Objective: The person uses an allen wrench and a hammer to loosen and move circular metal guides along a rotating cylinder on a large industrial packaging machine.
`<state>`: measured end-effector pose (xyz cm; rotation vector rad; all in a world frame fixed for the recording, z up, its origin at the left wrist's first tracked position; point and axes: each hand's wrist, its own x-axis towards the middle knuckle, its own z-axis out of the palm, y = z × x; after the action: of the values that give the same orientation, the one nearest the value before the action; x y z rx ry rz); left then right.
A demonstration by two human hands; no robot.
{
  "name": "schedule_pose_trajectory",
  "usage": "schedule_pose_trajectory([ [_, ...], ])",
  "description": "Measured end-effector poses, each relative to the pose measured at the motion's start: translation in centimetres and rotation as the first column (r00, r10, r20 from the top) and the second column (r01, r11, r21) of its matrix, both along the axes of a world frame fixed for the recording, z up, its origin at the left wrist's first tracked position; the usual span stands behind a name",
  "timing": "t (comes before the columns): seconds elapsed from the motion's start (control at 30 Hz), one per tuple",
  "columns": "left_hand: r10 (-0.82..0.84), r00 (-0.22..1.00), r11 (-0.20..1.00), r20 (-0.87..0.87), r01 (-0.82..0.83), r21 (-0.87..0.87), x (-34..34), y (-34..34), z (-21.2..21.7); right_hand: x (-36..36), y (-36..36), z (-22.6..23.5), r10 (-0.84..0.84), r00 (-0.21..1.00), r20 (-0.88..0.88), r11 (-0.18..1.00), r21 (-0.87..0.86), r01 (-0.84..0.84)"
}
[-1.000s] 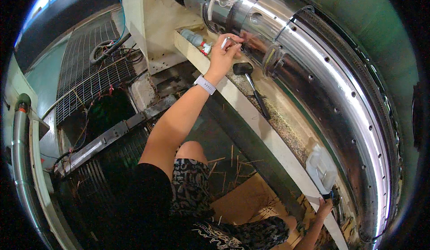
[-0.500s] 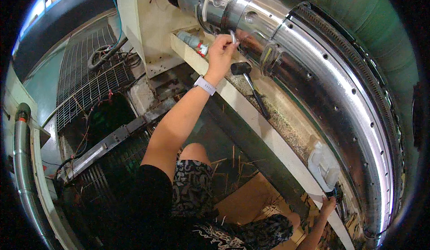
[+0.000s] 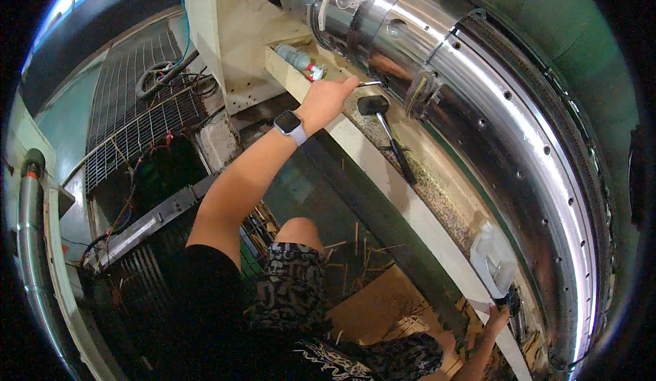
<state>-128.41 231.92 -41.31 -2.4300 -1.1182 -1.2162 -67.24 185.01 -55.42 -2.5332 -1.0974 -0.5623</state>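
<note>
My left hand (image 3: 329, 102), a watch on its wrist, is closed around a slim shiny metal rod (image 3: 371, 83). The rod points right toward the underside of a large steel cylinder (image 3: 403, 36); whether its tip touches is too small to tell. Just right of this hand, a black-headed mallet (image 3: 387, 129) lies on the ledge (image 3: 437, 176). At the lower right, my right hand (image 3: 498, 317) is at the ledge's edge, fingers bent by a dark item below a white plastic container (image 3: 493, 261). What it grips is mostly hidden.
A clear spray bottle (image 3: 295, 57) with a red-and-white head lies at the ledge's far end. Metal grating (image 3: 130, 94) with hoses and wires is on the left. Cardboard (image 3: 379, 302) and straw-like scraps cover the floor below. A steel roller (image 3: 34, 244) stands far left.
My left hand has turned and dropped slightly away from the cylinder, the rod now pointing right. My right hand remains by the white container. The view has shifted a little.
</note>
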Motion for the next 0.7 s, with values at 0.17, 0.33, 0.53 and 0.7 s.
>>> schedule_pose_trajectory([
  [0.17, -0.017, 0.997, 0.999, -0.073, 0.019, 0.025, -0.3, 0.7, 0.7, -4.0, 1.9, 3.0, -0.011, 0.967, -0.254, 0.999, -0.046, -0.001],
  [0.33, 0.009, 0.972, 1.0, -0.237, -0.004, 0.019, -0.5, 0.4, 3.2, -3.0, 0.9, 2.1, 0.016, 0.995, -0.103, 1.0, -0.008, -0.017],
  [0.53, -0.023, 0.963, 0.996, -0.268, 0.046, 0.079, -1.2, 1.5, 2.7, -0.9, 0.4, 0.6, 0.082, 0.994, -0.07, 0.997, 0.01, -0.081],
  [0.7, 0.03, 0.93, 0.971, -0.366, 0.06, 0.231, -1.2, 3.5, 3.6, 0.1, 0.2, -0.4, 0.144, 0.989, 0.037, 0.989, 0.015, -0.145],
])
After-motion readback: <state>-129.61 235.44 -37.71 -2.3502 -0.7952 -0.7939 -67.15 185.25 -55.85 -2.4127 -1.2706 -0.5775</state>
